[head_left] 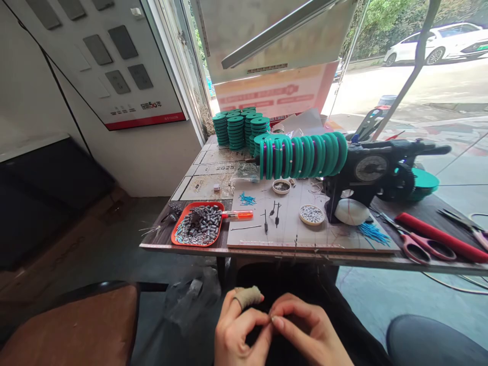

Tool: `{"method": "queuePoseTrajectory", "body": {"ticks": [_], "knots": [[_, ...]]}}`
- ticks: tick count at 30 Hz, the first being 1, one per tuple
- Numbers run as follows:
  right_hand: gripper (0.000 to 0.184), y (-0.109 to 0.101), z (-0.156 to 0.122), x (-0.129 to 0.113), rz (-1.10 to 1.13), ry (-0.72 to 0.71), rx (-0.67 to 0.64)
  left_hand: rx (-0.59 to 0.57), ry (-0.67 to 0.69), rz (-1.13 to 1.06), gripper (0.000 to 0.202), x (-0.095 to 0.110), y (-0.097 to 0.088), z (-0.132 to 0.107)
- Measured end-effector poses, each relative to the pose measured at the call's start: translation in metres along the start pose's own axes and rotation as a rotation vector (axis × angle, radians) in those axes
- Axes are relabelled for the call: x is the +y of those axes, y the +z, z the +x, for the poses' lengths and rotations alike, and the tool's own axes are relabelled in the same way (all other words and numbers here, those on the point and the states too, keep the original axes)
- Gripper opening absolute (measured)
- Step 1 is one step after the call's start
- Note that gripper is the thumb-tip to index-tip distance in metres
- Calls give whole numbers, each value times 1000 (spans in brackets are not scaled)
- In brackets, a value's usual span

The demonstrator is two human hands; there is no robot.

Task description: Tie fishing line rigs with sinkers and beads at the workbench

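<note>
My left hand and my right hand meet above my lap, just in front of the table edge. Both pinch thumb against forefinger, with the tips touching. Whatever lies between them is too small to make out. A beige wrap covers one finger of my left hand. Beyond the hands, a pale board lies on the table, carrying a few dark weighted pieces and a dish of small grey beads. An orange tray of dark cylindrical weights and small metal parts stands at the left.
A hand-crank winder holds a row of green spools. Stacked green spools stand behind. Scissors and a red bar-shaped object lie on the right. A brown chair is at left, a dark stool at right.
</note>
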State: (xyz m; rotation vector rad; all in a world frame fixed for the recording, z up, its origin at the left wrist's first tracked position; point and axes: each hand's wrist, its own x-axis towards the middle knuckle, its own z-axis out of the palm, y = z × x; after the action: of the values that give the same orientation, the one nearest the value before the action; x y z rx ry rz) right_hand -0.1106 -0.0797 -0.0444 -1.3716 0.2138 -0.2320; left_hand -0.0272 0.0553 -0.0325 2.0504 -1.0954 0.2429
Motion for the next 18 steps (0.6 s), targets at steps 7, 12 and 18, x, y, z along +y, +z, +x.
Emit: {"method": "queuePoseTrajectory", "body": {"ticks": [7,12,18], "knots": [[29,0,-3,-2,-107,-3,-38,5,82,9,10,-1,1,-2],[31,0,-4,-1,-126,4,-40,29,121,-17,12,0,3,-4],[30,1,-4,4,-131,-11,-63,18,101,1,12,-3,5,-7]]}}
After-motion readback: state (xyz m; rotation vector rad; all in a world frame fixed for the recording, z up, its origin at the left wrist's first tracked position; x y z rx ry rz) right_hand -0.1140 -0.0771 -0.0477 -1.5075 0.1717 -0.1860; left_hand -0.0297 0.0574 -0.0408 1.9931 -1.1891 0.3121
